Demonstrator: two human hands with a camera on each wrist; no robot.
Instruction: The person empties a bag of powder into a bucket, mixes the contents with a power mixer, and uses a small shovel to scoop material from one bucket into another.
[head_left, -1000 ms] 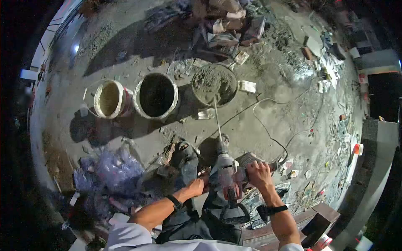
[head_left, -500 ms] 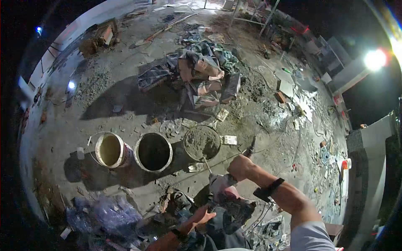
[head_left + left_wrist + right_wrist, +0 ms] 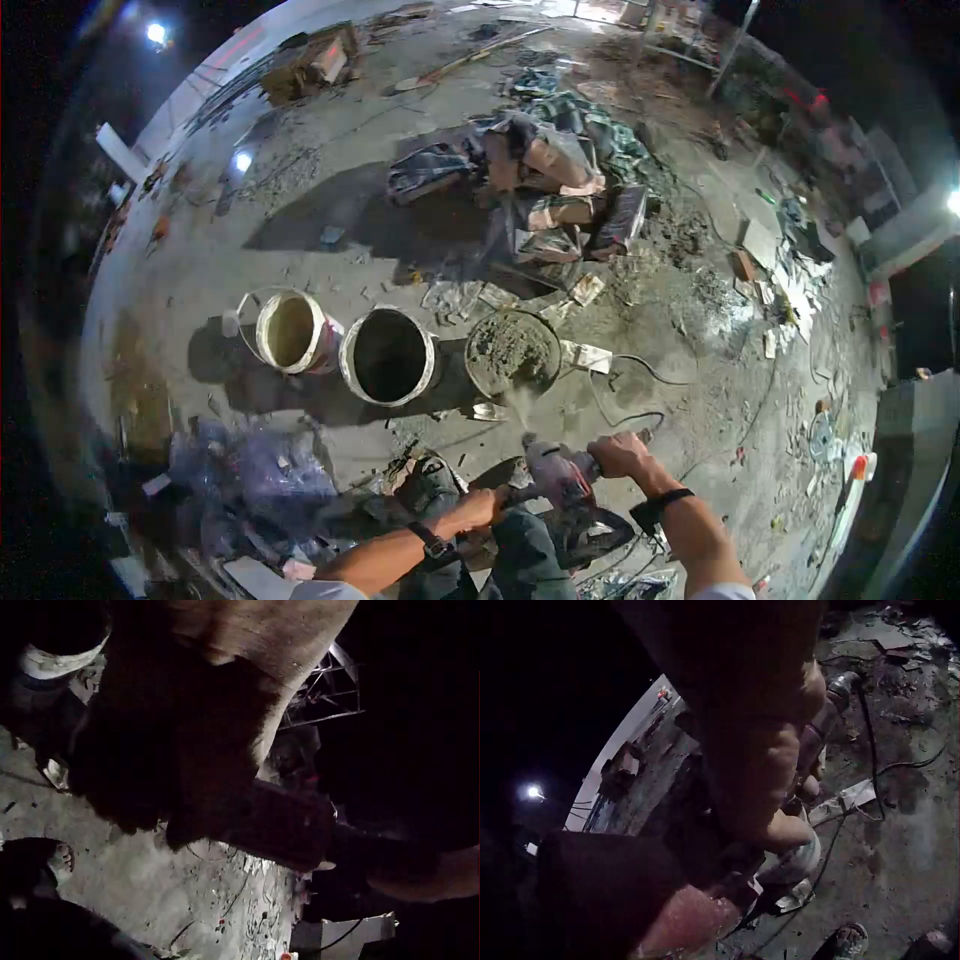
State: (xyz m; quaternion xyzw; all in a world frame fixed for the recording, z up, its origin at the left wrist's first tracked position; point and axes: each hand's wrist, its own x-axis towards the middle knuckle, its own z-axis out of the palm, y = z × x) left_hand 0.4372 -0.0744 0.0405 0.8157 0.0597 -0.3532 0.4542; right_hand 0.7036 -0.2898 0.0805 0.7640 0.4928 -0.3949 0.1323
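Note:
A power drill [image 3: 562, 475] with a whitish front and red body points at a bucket of grey mortar [image 3: 512, 350] in the head view. Its mixing shaft looks blurred near the bucket's close rim. My right hand [image 3: 622, 455] grips the handle on the drill's right side; the right wrist view shows fingers curled around this dark handle [image 3: 821, 727]. On the other side, my left hand [image 3: 475, 510] holds the drill's left handle. The left wrist view has the left hand [image 3: 142, 765] mostly in deep shadow.
Left of the mortar stand a dark-looking bucket [image 3: 388, 355] and a smaller bucket of murky liquid [image 3: 290, 333]. A pile of sacks [image 3: 550, 165] lies beyond. The power cord [image 3: 640, 365] crosses the floor at right. Crumpled plastic [image 3: 245, 470] lies at lower left.
The head view has tilted up, then shifted. Half a second ago the right arm reached farther forward and the left fingers were loosened; now both hands grip the drill's side handles.

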